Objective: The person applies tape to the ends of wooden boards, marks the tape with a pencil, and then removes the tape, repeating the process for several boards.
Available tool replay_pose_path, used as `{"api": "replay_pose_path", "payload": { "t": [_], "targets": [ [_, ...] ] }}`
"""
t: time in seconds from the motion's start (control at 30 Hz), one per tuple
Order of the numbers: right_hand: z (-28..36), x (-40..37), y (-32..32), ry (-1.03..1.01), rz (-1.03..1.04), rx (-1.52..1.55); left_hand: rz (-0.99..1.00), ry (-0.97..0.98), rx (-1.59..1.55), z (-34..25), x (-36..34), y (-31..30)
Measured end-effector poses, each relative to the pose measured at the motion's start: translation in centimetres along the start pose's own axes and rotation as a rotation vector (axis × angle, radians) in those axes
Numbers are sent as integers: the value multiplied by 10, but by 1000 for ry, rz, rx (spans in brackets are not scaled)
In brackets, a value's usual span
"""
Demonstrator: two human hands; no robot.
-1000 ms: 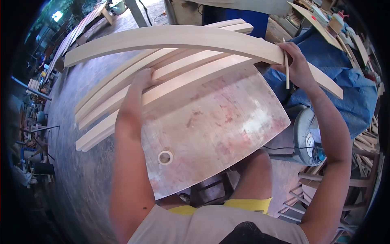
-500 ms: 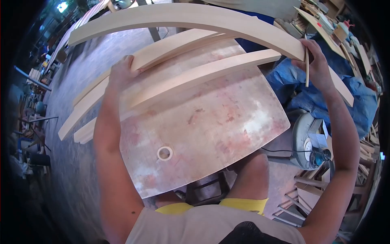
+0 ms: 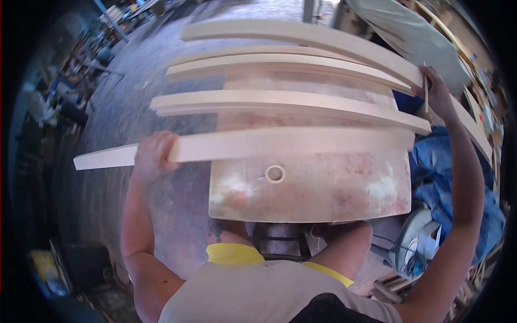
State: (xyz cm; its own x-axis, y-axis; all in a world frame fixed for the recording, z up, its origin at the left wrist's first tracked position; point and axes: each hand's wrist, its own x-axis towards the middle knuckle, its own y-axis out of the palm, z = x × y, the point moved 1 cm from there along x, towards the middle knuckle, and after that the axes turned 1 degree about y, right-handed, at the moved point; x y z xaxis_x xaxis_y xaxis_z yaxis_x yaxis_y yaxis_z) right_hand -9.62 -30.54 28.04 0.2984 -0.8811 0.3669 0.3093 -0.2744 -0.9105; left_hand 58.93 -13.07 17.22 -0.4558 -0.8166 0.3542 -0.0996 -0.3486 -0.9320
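Note:
My left hand [image 3: 156, 153] is closed around the left part of a pale curved wooden slat [image 3: 231, 144], which lies across the near half of the worn tabletop [image 3: 344, 185] and sticks out past its left edge. At the far right, my right hand [image 3: 440, 96] grips another long curved slat [image 3: 301, 33] near its right end. A thin, pale strip [image 3: 426, 89] stands upright in that hand's fingers, against the slat. Between the two held slats, more curved slats [image 3: 280, 98] lie side by side across the table. A small ring [image 3: 275, 173] rests on the near tabletop.
Blue plastic sheeting [image 3: 455, 177] hangs beside the table's right edge. Below it sits a round grey machine with a cord [image 3: 412, 242]. Wood scraps line the right side. My knees and a dark stool [image 3: 283, 242] are under the near edge.
My view has swung left. My left hand has moved toward me with a slat, setting it apart from the others. The right hand keeps its hold on the far slat and strip.

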Motion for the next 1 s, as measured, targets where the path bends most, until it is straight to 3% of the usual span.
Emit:
{"api": "replay_pose_path", "payload": {
  "t": [0.1,0.23,0.3,0.37,0.5,0.97,1.0],
  "targets": [
    [14,18,49,-127,-54,-13,19,5,-13,-22,-49,-15],
    [45,29,86,-74,122,-58,50,27,-98,-42,-91,-22],
    [48,30,104,-114,114,-1,79,23,-146,-51,-102,-22],
    [53,34,118,-113,135,22,111,-41,-181,-57,-109,-23],
    [52,55,149,-165,165,56,32,8,-235,-64,-112,-16],
    [38,85,256,-78,219,59,238,-71,-256,-90,-129,-4],
    [34,90,259,-39,307,75,241,-68,-259,-91,-128,-1]
  ]
}}
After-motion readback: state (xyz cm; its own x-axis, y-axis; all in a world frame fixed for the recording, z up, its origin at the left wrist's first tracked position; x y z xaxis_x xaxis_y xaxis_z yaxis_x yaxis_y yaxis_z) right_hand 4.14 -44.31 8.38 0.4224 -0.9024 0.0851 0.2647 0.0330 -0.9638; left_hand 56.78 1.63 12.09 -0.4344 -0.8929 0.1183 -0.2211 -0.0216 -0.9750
